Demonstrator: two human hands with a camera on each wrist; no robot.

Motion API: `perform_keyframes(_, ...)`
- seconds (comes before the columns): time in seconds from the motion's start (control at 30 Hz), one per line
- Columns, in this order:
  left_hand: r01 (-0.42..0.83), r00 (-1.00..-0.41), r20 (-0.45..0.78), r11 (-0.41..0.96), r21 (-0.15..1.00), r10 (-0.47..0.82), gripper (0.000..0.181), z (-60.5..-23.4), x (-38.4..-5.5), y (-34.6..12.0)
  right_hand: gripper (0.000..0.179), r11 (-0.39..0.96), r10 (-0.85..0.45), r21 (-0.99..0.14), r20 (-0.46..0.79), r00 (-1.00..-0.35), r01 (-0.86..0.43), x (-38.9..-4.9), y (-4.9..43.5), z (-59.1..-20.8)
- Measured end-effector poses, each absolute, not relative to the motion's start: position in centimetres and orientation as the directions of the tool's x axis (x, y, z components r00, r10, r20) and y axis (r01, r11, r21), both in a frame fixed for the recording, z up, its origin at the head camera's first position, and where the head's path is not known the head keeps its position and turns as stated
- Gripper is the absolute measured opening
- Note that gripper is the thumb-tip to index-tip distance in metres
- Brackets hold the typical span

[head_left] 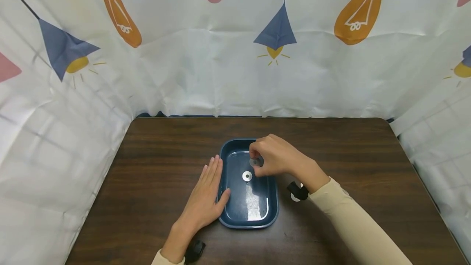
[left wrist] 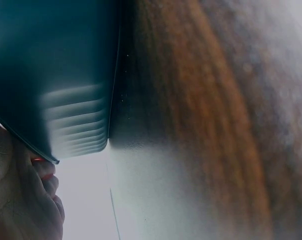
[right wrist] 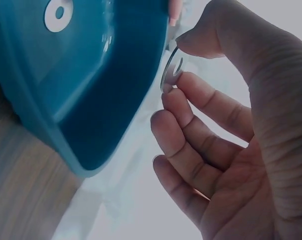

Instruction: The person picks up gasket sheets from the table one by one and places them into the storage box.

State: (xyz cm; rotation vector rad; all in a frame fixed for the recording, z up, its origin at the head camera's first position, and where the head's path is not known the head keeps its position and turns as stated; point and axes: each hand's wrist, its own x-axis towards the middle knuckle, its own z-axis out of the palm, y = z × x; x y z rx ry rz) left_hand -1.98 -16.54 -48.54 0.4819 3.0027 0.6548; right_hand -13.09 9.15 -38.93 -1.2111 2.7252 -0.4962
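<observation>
A dark blue rectangular tray (head_left: 236, 205) stands on the table. On its floor lies a flat metal washer (head_left: 244, 177), also visible in the right wrist view. Above the tray's far right part, my right hand (head_left: 279, 158) pinches a second washer (right wrist: 169, 76) edgewise between thumb and fingertips; the other fingers curl loosely. My left hand (head_left: 206, 201) lies along the tray's left side, its fingers straight and touching the rim, thumb over the edge. In the left wrist view only part of that hand (left wrist: 21, 192) shows beside the tray's outer wall (left wrist: 76, 65).
The brown wood-grain table (head_left: 158, 167) extends around the tray. A white curtain (head_left: 220, 81) with printed lamps hangs behind and at both sides. Black wrist cameras sit on both wrists. A white round shape (head_left: 295, 198) shows beside the right one, partly hidden.
</observation>
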Motion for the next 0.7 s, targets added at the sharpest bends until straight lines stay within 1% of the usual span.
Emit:
perform_keyframes(0.2, 0.299, -0.95, 0.043, 0.863, 0.406, 0.309, 0.088, -48.5, -2.1, -16.6, 0.018, 0.616, -0.758, -0.335, -0.005, -0.652, -0.713, -13.9, 7.7, -38.5)
perform_keyframes(0.47, 0.292, -0.951, 0.028, 0.865, 0.408, 0.307, 0.088, -48.5, -2.0, -16.7, 0.018, 0.628, -0.758, -0.33, -0.051, -0.651, -0.705, -14.7, 6.4, -38.6)
perform_keyframes(0.7, 0.304, -0.948, 0.043, 0.859, 0.412, 0.315, 0.088, -48.6, -2.0, -16.7, 0.017, 0.632, -0.756, -0.304, -0.041, -0.653, -0.712, -15.0, 6.0, -38.8)
